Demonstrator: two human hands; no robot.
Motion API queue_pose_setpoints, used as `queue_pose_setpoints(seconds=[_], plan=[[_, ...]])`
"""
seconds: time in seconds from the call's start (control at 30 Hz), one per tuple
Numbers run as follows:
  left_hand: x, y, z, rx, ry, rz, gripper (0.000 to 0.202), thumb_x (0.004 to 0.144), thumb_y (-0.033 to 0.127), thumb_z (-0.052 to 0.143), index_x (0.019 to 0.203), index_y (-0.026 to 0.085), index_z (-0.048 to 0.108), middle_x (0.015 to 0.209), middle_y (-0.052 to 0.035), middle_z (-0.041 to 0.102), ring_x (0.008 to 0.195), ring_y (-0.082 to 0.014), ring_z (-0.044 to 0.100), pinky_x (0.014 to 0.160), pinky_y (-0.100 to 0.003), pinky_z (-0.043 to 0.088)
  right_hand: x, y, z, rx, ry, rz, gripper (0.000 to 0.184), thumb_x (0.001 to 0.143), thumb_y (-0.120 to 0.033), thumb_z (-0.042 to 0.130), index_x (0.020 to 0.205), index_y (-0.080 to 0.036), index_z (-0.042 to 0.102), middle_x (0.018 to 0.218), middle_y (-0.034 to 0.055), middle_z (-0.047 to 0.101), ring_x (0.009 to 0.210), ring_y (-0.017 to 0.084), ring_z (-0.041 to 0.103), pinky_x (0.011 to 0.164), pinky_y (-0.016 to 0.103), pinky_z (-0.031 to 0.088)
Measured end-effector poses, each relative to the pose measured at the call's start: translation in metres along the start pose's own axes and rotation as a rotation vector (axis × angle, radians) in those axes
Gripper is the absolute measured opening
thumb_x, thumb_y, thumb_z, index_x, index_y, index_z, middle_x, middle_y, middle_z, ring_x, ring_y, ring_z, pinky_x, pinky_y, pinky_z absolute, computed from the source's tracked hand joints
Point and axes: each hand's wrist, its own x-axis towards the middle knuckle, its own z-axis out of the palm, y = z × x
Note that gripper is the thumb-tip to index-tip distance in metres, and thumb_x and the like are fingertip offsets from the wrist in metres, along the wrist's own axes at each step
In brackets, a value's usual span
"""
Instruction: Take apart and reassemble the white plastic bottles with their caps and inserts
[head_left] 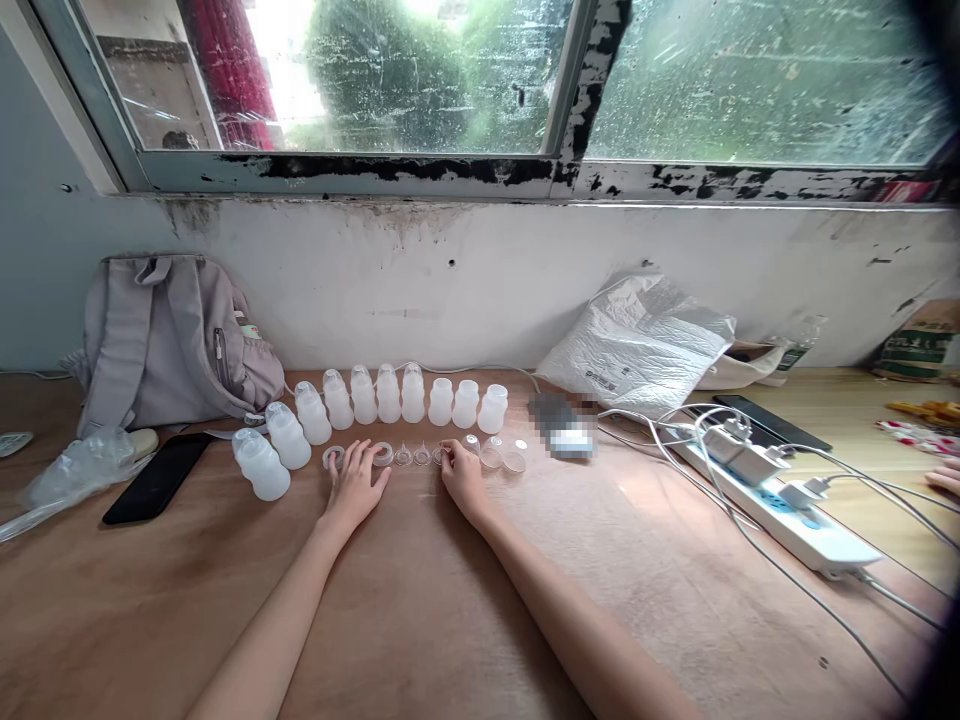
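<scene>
Frosted white baby bottles stand in a curved row; those on the left and in the middle, such as one bottle (412, 393), wear clear caps, while three at the right, including a bottle (493, 409), have none. In front lies a line of small parts. My left hand (356, 482) rests with fingers spread over the clear rings, beside one ring (383, 454). Two clear bottle nipples (403, 455) sit between my hands. My right hand (463, 478) has its fingers pinched at another nipple (437, 456), partly hidden. Clear caps (514, 461) lie just right of it.
A grey backpack (165, 340), a black phone (156, 480) and a clear plastic bag (82, 468) are at the left. On the right lie a silver mailing bag (637, 340) and a white power strip (780, 505) with trailing cables. Another person's fingers (946, 475) show at the right edge.
</scene>
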Motion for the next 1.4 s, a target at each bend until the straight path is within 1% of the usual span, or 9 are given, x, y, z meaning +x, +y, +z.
queue_pose_setpoints(seconds=[0.47,0.67,0.83,0.97,1.07,1.13,1.23,1.3,1.4], plan=[[0.001,0.000,-0.001,-0.005,0.006,0.036,0.031,0.077,0.033,0.043,0.106,0.024,0.050,0.120,-0.0078,0.048,0.115,-0.0241,0.037,0.097,-0.047,0.020,-0.004,-0.011,-0.009,0.082,0.085,-0.025,0.031,0.077,-0.015,0.034,0.106,-0.014,0.044,0.060,-0.0005,0.052,0.056,0.014,0.051,0.058,0.024,0.040],[0.001,0.000,-0.002,0.002,0.008,0.011,0.029,0.077,0.035,0.043,0.103,0.024,0.052,0.119,-0.0079,0.049,0.115,-0.0243,0.036,0.097,-0.046,0.019,-0.003,-0.029,-0.014,0.003,0.070,-0.216,0.031,0.082,-0.017,0.030,0.110,-0.014,0.044,0.088,0.0079,0.055,0.074,0.015,0.052,0.067,0.025,0.041],[0.000,0.000,-0.004,-0.016,0.022,0.017,0.030,0.078,0.034,0.043,0.104,0.024,0.052,0.119,-0.0079,0.049,0.115,-0.0238,0.036,0.096,-0.047,0.017,0.043,-0.056,-0.023,-0.192,0.012,-0.433,0.041,0.080,-0.014,0.032,0.121,-0.013,0.037,0.109,0.0128,0.047,0.100,0.021,0.044,0.082,0.032,0.038],[-0.001,-0.002,-0.002,-0.027,0.038,0.014,0.030,0.077,0.033,0.044,0.104,0.024,0.053,0.118,-0.0085,0.049,0.114,-0.0244,0.036,0.096,-0.048,0.015,0.092,-0.070,-0.022,-0.404,0.012,-0.413,0.051,0.078,-0.018,0.039,0.128,-0.013,0.029,0.127,0.0141,0.035,0.116,0.027,0.029,0.095,0.040,0.025],[0.000,-0.004,0.000,-0.046,0.039,0.011,0.030,0.077,0.033,0.045,0.104,0.024,0.053,0.118,-0.0085,0.049,0.114,-0.0248,0.037,0.096,-0.048,0.016,0.113,-0.072,-0.016,-0.517,-0.058,-0.343,0.048,0.078,-0.024,0.043,0.124,-0.014,0.034,0.130,0.0130,0.034,0.121,0.031,0.021,0.098,0.048,0.012],[0.000,-0.005,0.001,-0.058,0.036,0.010,0.030,0.077,0.033,0.045,0.104,0.024,0.053,0.118,-0.0086,0.049,0.114,-0.0248,0.037,0.096,-0.048,0.016,0.116,-0.073,-0.013,-0.542,-0.086,-0.315,0.044,0.077,-0.025,0.045,0.120,-0.013,0.039,0.124,0.0134,0.041,0.120,0.030,0.023,0.098,0.051,0.008],[0.000,-0.007,0.002,-0.072,0.038,0.014,0.030,0.077,0.033,0.045,0.104,0.024,0.052,0.118,-0.0087,0.048,0.114,-0.0247,0.036,0.096,-0.048,0.016,0.110,-0.073,-0.013,-0.499,-0.071,-0.311,0.038,0.078,-0.024,0.045,0.113,-0.010,0.042,0.105,0.0129,0.055,0.110,0.026,0.038,0.100,0.048,0.008],[0.000,-0.008,0.004,-0.079,0.045,0.017,0.029,0.076,0.033,0.046,0.103,0.024,0.052,0.118,-0.0087,0.048,0.114,-0.0249,0.036,0.096,-0.048,0.016,0.102,-0.074,-0.017,-0.433,-0.047,-0.323,0.033,0.079,-0.025,0.044,0.108,-0.009,0.045,0.095,0.0111,0.059,0.100,0.024,0.046,0.100,0.045,0.012],[0.000,-0.008,0.004,-0.091,0.057,0.016,0.029,0.075,0.033,0.047,0.102,0.023,0.052,0.117,-0.0093,0.049,0.114,-0.0256,0.037,0.096,-0.049,0.015,0.086,-0.076,-0.030,-0.282,0.068,-0.345,0.033,0.080,-0.030,0.043,0.107,-0.012,0.046,0.097,0.0108,0.058,0.095,0.023,0.047,0.096,0.043,0.023]])
